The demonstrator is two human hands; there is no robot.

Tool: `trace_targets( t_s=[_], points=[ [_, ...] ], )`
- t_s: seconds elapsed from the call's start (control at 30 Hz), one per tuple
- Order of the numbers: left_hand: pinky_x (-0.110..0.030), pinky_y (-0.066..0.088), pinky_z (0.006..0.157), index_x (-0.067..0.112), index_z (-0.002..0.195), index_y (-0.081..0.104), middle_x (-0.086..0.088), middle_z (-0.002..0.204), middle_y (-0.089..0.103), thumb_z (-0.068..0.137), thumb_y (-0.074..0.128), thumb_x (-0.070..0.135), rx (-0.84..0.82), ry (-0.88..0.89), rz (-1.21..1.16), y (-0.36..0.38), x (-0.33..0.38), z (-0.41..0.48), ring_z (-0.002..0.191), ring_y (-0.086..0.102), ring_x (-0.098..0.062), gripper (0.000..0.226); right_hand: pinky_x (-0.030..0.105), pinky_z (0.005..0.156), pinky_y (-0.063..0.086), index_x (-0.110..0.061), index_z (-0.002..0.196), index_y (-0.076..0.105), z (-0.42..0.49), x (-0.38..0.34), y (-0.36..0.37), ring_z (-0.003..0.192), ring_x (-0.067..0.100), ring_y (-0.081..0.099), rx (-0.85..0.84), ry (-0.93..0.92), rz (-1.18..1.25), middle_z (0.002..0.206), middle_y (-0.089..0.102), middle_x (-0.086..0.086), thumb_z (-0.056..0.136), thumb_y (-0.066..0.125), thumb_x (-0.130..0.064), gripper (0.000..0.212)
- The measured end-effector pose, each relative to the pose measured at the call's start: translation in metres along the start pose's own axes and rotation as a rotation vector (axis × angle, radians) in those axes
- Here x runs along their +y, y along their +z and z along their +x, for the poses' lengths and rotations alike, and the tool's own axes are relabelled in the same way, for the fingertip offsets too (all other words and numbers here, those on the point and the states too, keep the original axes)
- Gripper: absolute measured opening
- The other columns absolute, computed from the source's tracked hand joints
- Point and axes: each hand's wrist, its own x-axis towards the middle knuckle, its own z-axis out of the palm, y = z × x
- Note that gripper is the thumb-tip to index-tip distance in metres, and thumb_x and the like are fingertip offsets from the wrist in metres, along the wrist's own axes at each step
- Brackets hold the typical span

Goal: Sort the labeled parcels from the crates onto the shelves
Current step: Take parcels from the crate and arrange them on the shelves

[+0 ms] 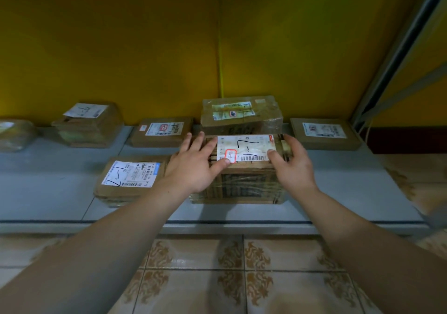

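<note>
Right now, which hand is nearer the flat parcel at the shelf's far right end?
Right. The right hand grips the middle parcel at its right end, just left of the flat parcel; the left hand rests on the middle parcel's left side, farther away.

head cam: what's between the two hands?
White shipping label on the parcel top spans from left hand to right hand; left thumb touches its red sticker. Head view.
</note>
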Motion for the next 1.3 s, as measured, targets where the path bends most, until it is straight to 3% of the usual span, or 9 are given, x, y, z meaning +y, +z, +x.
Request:
trace_targets(
  t_s=[0.17,0.27,0.5,0.63,0.73,0.87,1.13,1.3],
  points=[
    [-0.057,0.017,0.114,0.039,0.153,0.003,0.006,0.163,-0.004,0.087,0.017,0.077,-0.020,0.018,0.008,0.000,-0.003,0.001,0.149,-0.011,-0.023,0.077,0.028,0.094,0.035,-0.025,0.148,0.040,0.001,-0.002,-0.003,0.125,0.017,0.046,-0.038,-0.035,-0.110,0.145,0.045,-0.001,0.097,0.057,-0.035,0.054],
    [-0.058,0.010,0.116,0.038,0.153,0.004,0.006,0.163,-0.006,0.087,0.021,0.076,-0.077,0.011,-0.029,-0.009,-0.003,-0.002,0.149,-0.011,-0.023,0.078,0.037,0.102,0.039,-0.027,0.149,0.036,0.002,-0.009,-0.010,0.130,0.024,0.045,-0.103,-0.020,-0.217,0.148,0.041,0.001,0.098,0.055,-0.039,0.056],
    [-0.053,0.011,0.119,0.033,0.154,0.008,0.003,0.163,-0.001,0.090,0.039,0.068,-0.259,-0.019,-0.094,-0.087,-0.003,-0.047,0.149,-0.001,-0.026,0.079,0.049,0.114,0.034,-0.033,0.153,0.022,-0.003,-0.077,-0.055,0.144,0.033,0.030,-0.459,0.074,-0.669,0.159,0.026,0.009,0.086,0.052,-0.066,0.081],
    [-0.051,0.012,0.119,0.034,0.154,0.008,0.002,0.163,0.001,0.092,0.047,0.060,-0.379,-0.024,-0.113,-0.169,-0.001,-0.097,0.150,0.001,-0.025,0.078,0.045,0.113,0.035,-0.031,0.152,0.029,-0.030,-0.156,-0.091,0.140,0.030,0.034,-0.573,0.075,-0.762,0.153,0.037,0.007,0.076,0.040,-0.075,0.088],
    [-0.051,0.014,0.119,0.034,0.154,0.011,0.000,0.163,0.004,0.093,0.049,0.056,-0.428,-0.017,-0.136,-0.236,-0.002,-0.140,0.150,0.003,-0.025,0.075,0.044,0.109,0.039,-0.030,0.150,0.034,-0.060,-0.228,-0.120,0.132,0.029,0.041,-0.627,0.048,-0.790,0.147,0.045,0.006,0.085,0.044,-0.070,0.077],
    [-0.047,0.017,0.118,0.031,0.154,0.013,-0.002,0.163,0.007,0.093,0.048,0.056,-0.447,-0.026,-0.132,-0.329,-0.004,-0.198,0.149,0.006,-0.025,0.074,0.043,0.115,0.033,-0.026,0.153,0.029,-0.110,-0.328,-0.160,0.139,0.027,0.034,-0.670,0.044,-0.807,0.156,0.035,0.004,0.091,0.048,-0.063,0.075],
    [-0.041,0.019,0.118,0.026,0.154,0.019,-0.003,0.162,0.014,0.093,0.054,0.049,-0.349,-0.153,-0.199,-0.484,0.000,-0.306,0.148,0.012,-0.025,0.074,0.041,0.120,0.024,-0.023,0.156,0.024,-0.176,-0.484,-0.225,0.148,0.024,0.024,-0.772,-0.154,-0.840,0.162,0.026,0.003,0.093,0.048,-0.062,0.078],
    [-0.035,0.015,0.117,0.024,0.154,0.019,0.000,0.161,0.017,0.095,0.053,0.046,-0.201,-0.183,-0.193,-0.576,0.014,-0.350,0.148,0.013,-0.022,0.071,0.038,0.114,0.031,-0.023,0.154,0.029,-0.194,-0.582,-0.258,0.142,0.025,0.034,-0.735,-0.345,-0.816,0.158,0.034,0.004,0.094,0.051,-0.059,0.073]
  ],
)
